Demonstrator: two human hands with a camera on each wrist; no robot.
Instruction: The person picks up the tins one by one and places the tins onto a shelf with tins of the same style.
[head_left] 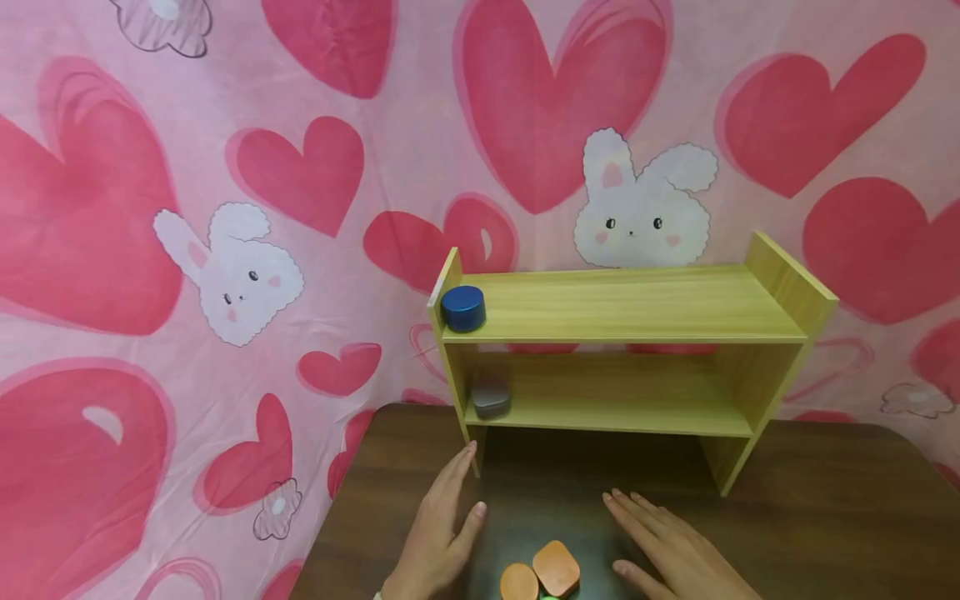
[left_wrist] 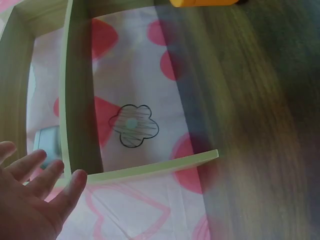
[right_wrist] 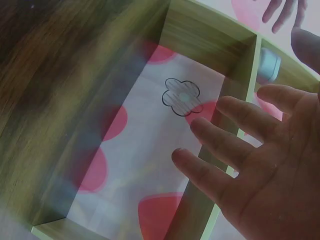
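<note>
My left hand [head_left: 435, 533] hovers by the shelf's left foot with fingers extended and holds nothing. On the other side, my right hand [head_left: 675, 550] is spread palm-down over the table, likewise holding nothing. Between them at the bottom edge lie a round orange piece [head_left: 519, 582] and a rounded-square orange piece [head_left: 557, 568]; a sliver of green shows beside them, mostly cut off. A two-tier wooden shelf [head_left: 630, 304] stands beyond both hands. On its top board, far left, sits a round blue tin [head_left: 463, 310]. Below it, a grey rounded container [head_left: 491, 398] rests on the lower board.
The dark wooden table [head_left: 832, 500] extends under the shelf and to the right. Behind hangs a pink cloth [head_left: 420, 133] with hearts and rabbits. The shelf's side panel [head_left: 791, 292] rises above its top board. An orange thing [left_wrist: 205, 2] is cut off in the left wrist view.
</note>
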